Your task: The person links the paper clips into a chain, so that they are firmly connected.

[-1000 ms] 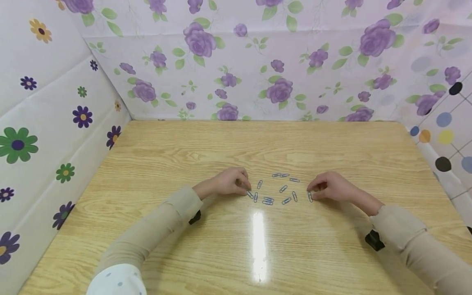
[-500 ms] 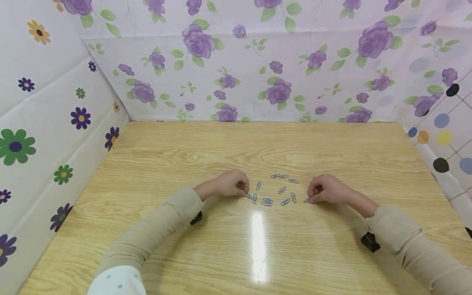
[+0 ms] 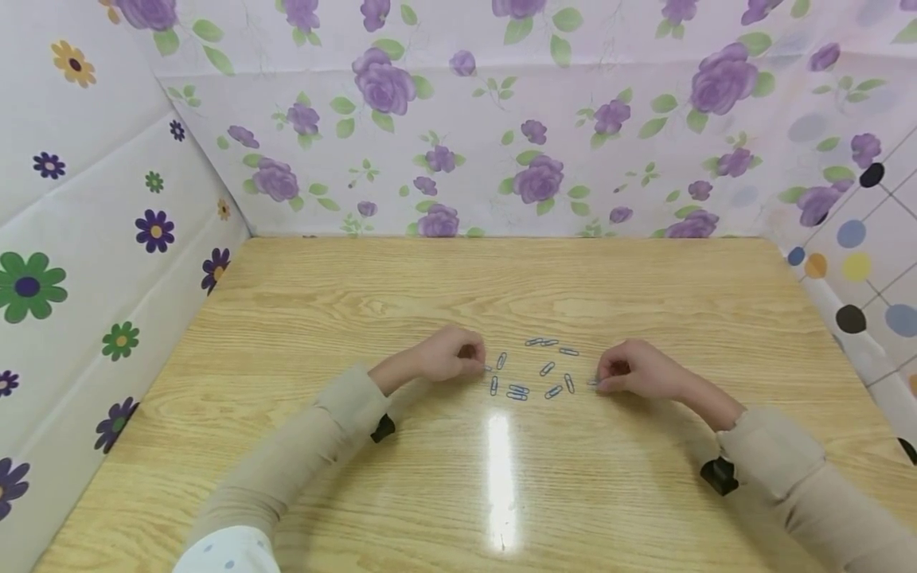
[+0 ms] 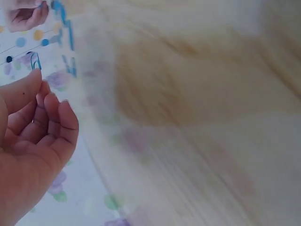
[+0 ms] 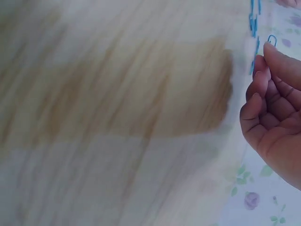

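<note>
Between thumb and index finger, my left hand [image 3: 450, 354] pinches a blue paper clip [image 4: 35, 60], whose looped end sticks out past the fingertips in the left wrist view. On the other side of the scattered clips, my right hand [image 3: 640, 369] pinches a second blue paper clip [image 5: 272, 40] the same way. Several more blue paper clips lie on the table between the hands. One upright clip [image 3: 494, 386] is closest to the left hand, and a slanted clip [image 3: 569, 383] is closest to the right. A pair of clips [image 3: 517, 392] lies side by side at the front.
The wooden table [image 3: 344, 286] has a bright light reflection in front of the clips. Flower-patterned sheets [image 3: 458, 119] stand along its back and left, and a dotted sheet [image 3: 860, 270] along the right. Black wrist devices [image 3: 719, 475] sit under both sleeves.
Both hands have lifted their paper clips slightly off the table; a second ago these clips lay flat at the fingertips. The other clips stay where they were.
</note>
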A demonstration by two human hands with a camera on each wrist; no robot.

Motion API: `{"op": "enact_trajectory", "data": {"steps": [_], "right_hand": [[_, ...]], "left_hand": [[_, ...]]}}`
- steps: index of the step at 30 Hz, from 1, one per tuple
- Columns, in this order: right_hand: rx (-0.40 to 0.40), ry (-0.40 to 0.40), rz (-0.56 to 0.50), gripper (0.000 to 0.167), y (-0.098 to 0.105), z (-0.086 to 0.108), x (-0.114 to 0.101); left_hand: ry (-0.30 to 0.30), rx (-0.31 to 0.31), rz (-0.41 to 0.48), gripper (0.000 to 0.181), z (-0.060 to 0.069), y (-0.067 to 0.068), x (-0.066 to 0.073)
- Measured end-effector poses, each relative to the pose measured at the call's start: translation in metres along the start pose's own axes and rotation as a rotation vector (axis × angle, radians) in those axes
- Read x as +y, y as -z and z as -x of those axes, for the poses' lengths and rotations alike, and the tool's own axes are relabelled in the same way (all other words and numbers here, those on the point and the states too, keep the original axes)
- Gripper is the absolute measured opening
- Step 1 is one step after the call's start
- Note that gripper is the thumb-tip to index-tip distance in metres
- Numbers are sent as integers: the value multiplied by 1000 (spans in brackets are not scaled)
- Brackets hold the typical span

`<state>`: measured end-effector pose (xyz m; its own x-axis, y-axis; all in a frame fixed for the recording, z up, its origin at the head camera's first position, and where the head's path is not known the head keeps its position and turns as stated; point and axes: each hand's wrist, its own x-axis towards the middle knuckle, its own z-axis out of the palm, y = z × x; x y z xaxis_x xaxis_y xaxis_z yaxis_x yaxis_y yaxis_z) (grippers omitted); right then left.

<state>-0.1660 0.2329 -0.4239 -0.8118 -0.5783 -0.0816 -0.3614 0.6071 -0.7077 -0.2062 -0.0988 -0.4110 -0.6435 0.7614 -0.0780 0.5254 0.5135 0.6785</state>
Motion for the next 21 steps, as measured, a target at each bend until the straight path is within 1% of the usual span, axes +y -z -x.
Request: {"op": "enact_trajectory", "data": {"steps": [4, 7, 11, 14, 15, 18, 21], "right_hand": [[45, 14, -7, 10, -1, 0, -9], [83, 43, 3, 10, 0, -2, -17], [121, 72, 29, 12, 0, -3, -26], [136, 85, 45, 15, -1, -5, -31], [139, 87, 47, 15, -1, -6, -33], [148, 94, 47, 15, -4, -9, -39], [173, 124, 51, 15, -6, -13, -43]], "left_hand": [[-2, 100, 78, 7, 1, 1, 8], [10, 148, 116, 5, 1, 2, 11], [27, 183, 158, 5, 2, 2, 13], [28, 206, 211, 4, 3, 1, 14], [34, 208, 231, 4, 4, 3, 20], [63, 222, 307, 3, 3, 2, 23], [101, 237, 385, 6, 1, 0, 27]]}}
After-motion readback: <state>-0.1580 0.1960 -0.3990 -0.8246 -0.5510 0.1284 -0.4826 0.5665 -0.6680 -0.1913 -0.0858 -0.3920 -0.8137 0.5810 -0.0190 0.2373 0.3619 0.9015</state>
